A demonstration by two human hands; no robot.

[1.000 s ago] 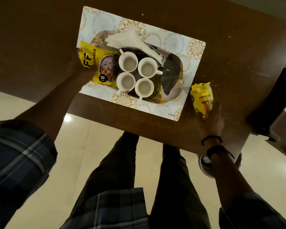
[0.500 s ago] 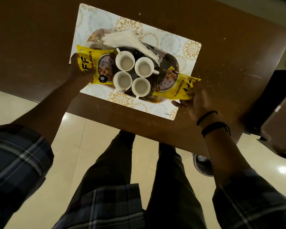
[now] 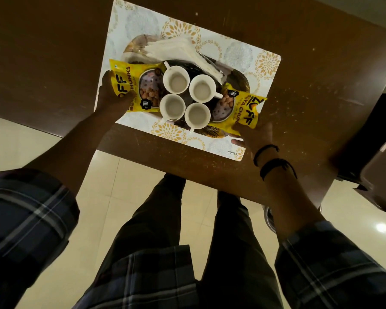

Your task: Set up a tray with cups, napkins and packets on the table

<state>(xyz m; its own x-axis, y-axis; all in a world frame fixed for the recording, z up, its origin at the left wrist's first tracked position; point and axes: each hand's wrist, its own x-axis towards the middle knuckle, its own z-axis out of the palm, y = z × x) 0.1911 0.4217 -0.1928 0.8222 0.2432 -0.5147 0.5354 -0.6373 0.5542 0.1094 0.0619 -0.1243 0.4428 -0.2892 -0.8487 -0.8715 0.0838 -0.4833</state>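
- The tray (image 3: pixel 239 78), dark and oval with a patterned surface, sits in the middle of a white placemat (image 3: pixel 243 52) with gold flower prints.
- Four white cups (image 3: pixel 186 94) stand close together in a square at the tray's centre, each showing a pale inside; their handles point outward.
- A pile of white napkins (image 3: pixel 178 51) lies along the tray's far edge, just beyond the cups.
- The left packet (image 3: pixel 129 85), yellow with dark lettering, lies over the tray's left edge, its inner end tucked against the two left cups.
- The right packet (image 3: pixel 241 110), of the same kind, lies tilted over the tray's near right edge, touching the two right cups.
- The left hand (image 3: pixel 112 94) grips the outer end of the left packet, thumb on top and fingers under.
- The right hand (image 3: pixel 254 132) pinches the outer near corner of the right packet; two dark bands circle that wrist.
- The placemat lies askew on a brown table (image 3: pixel 321 108), its near corner close to the table's near edge.
- Checked sleeves and dark trousers show below, over a pale tiled floor (image 3: pixel 98 197).
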